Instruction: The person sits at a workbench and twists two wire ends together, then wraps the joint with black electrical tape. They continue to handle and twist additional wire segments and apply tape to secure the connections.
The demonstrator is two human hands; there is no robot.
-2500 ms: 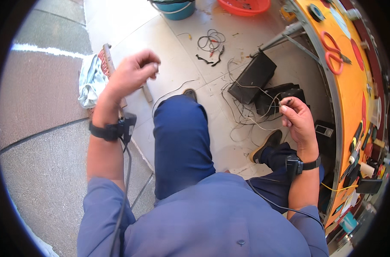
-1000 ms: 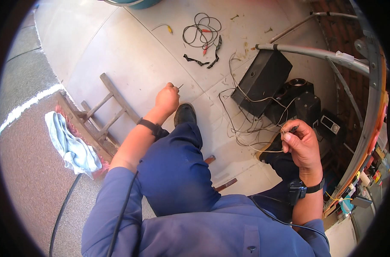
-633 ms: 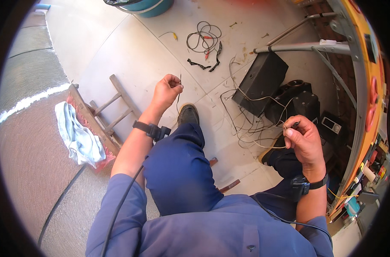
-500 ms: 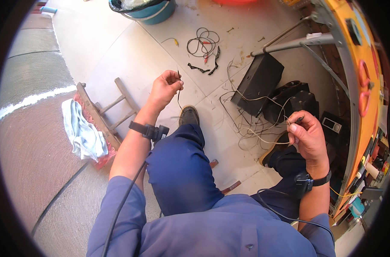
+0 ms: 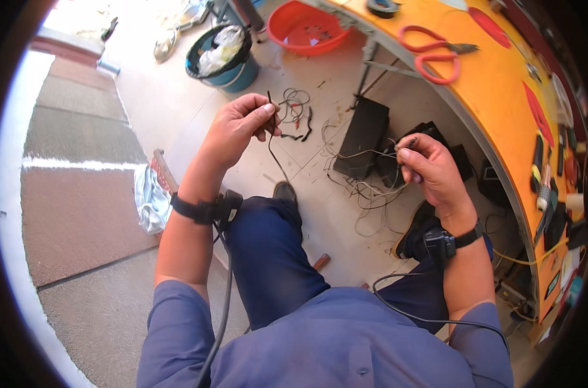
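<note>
My left hand [image 5: 242,127] is closed in a pinch on a thin dark cable [image 5: 276,160], its tip sticking up above the fingers and its length hanging toward my shoe. Off to the right, my right hand [image 5: 430,169] pinches the end of a pale cable [image 5: 366,154], with a dark end showing at the fingertips. That cable runs left, over a tangle of thin wires [image 5: 371,194] on the tiled floor. Beyond the tangle a black speaker-like box [image 5: 364,137] lies tilted, with other black pieces partly hidden behind my right hand.
An orange-topped table [image 5: 481,84] curves along the right, with red-handled scissors [image 5: 436,55] and several tools. A red basin [image 5: 300,32], a blue bucket [image 5: 236,77] and a coiled cable [image 5: 295,103] are ahead. Left stands a low wooden frame [image 5: 165,169] beside a pale cloth [image 5: 150,204].
My view has tilted up and turned right, showing more of the table and basin. Both hands have risen and keep their pinches on the cables.
</note>
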